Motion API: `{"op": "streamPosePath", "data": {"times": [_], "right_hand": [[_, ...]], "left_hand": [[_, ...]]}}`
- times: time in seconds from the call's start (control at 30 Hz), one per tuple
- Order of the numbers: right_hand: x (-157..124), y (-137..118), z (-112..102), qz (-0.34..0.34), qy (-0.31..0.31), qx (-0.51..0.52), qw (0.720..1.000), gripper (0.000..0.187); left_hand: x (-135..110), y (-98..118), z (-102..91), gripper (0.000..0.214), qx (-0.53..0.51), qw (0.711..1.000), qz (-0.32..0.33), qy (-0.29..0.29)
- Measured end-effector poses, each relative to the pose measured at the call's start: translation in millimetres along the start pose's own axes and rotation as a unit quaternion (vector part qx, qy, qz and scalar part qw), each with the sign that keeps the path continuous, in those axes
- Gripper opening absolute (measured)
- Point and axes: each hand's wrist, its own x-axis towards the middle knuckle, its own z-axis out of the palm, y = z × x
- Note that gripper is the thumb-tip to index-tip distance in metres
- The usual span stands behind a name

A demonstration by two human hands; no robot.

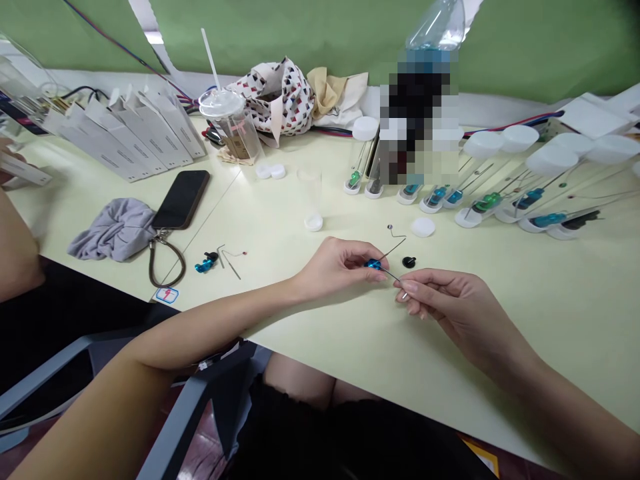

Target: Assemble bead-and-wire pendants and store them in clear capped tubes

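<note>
My left hand (340,261) pinches a small shiny blue metal part (373,264) just above the table; a thin rod (393,249) sticks out of it to the upper right. Between the fingertips of my right hand (453,300) is a thin metal hex key (391,274), its far end at the blue part. Whether the tip sits inside the part is too small to tell. Close by on the table lie a round black knob-like piece (409,262), a bent wire with a small round end (397,233) and a white cap (423,227).
Clear tubes with white caps (485,143) stand in a row at the right. Left are a phone (181,199), a grey scrunchie (117,228), and another blue part (205,263) beside bent wires. Behind stand a drink cup (235,133) and white boxes (125,137). A person's arm (17,247) is far left.
</note>
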Motion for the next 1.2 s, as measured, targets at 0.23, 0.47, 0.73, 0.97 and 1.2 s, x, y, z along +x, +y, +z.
{"op": "streamPosePath", "data": {"times": [0.23,0.47,0.73,0.97,1.2], "right_hand": [[2.9,8.4,-0.5,-0.037,0.033,-0.032,0.998,0.025],[6.2,4.8,-3.1,-0.001,0.006,-0.008,1.0,0.025],[7.4,5.5,-4.5,-0.074,0.038,-0.114,0.99,0.025],[7.3,16.2,-13.9,-0.386,0.127,-0.549,0.73,0.016],[-1.2,4.0,-2.4,-0.493,0.051,-0.704,0.508,0.032]], "left_hand": [[5.1,-4.2,-3.2,0.026,-0.05,0.997,-0.055,-0.011],[6.5,-8.5,-4.3,0.025,-0.043,0.998,-0.046,-0.018],[8.8,-6.9,-4.6,0.024,-0.07,0.996,-0.057,-0.003],[13.4,-9.5,-13.8,0.034,-0.163,0.984,-0.068,-0.032],[12.9,-10.6,-10.8,0.027,-0.236,0.97,-0.048,-0.036]]}}
